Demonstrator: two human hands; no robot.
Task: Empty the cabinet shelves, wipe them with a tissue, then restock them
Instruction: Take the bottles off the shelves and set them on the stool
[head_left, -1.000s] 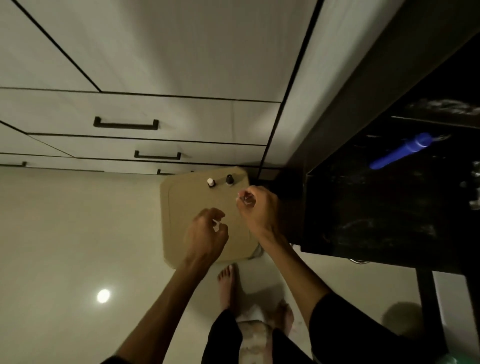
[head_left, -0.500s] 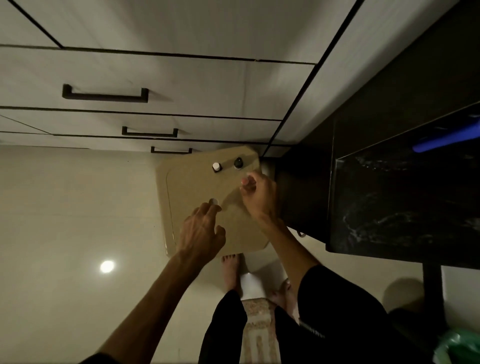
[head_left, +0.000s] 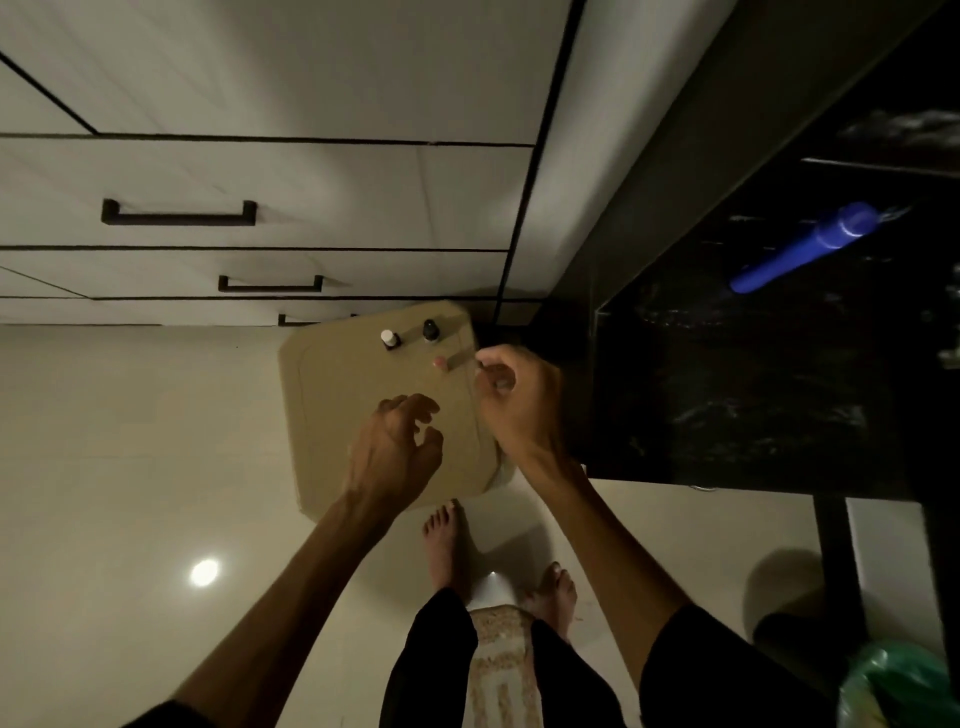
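A tan stool top (head_left: 343, 415) stands on the floor in front of me. A white-capped little bottle (head_left: 389, 339) and a black-capped one (head_left: 429, 330) stand at its far edge. A small pinkish item (head_left: 440, 362) lies just below them. My right hand (head_left: 519, 405) hovers right of that item with loosely curled fingers, a small gap away, and I see nothing in it. Over the stool's middle, my left hand (head_left: 395, 447) hangs with relaxed, bent fingers and holds nothing. A blue cylinder (head_left: 800, 249) lies on the dark cabinet shelf (head_left: 727, 415) at right.
White drawers with black handles (head_left: 179, 215) fill the wall ahead. My bare feet (head_left: 441, 540) stand on the glossy floor by a patterned mat (head_left: 501, 654). A green bag (head_left: 893, 686) sits at the bottom right, beside a dark post.
My right hand held a small item near the bottles; that pinkish item now lies on the stool, apart from the fingers. My left hand stayed over the stool. The view tilted down, then back up.
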